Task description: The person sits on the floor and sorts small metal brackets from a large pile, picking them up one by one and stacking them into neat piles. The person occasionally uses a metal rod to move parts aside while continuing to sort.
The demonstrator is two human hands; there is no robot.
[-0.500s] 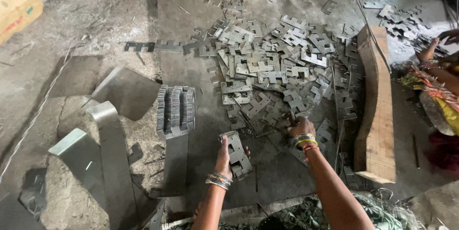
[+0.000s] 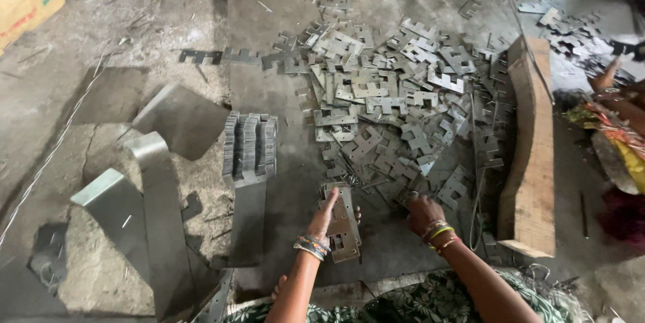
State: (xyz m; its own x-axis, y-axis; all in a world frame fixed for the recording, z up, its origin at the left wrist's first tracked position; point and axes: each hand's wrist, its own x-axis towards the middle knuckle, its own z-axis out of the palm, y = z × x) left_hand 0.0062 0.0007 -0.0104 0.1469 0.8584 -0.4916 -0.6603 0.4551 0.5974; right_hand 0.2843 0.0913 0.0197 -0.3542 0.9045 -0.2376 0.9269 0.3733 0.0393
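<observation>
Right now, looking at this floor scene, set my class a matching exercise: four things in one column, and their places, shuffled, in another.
Things:
1. left hand
2. right hand
3. wooden block
4. upright stack of plates

Places:
A. standing on edge, left of the loose pile
B. holding a small stack of flat metal plates
C. along the right edge of the loose pile
D. reaching into the near edge of the loose pile

Pairs: 1-B, 2-D, 3-C, 4-A

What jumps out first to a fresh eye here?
A sprawling heap of notched metal plates covers the middle of the floor. Just below it, the left hand steadies a small stack of plates while the right hand reaches into the heap's near edge. A wooden block stands at the right.
</observation>
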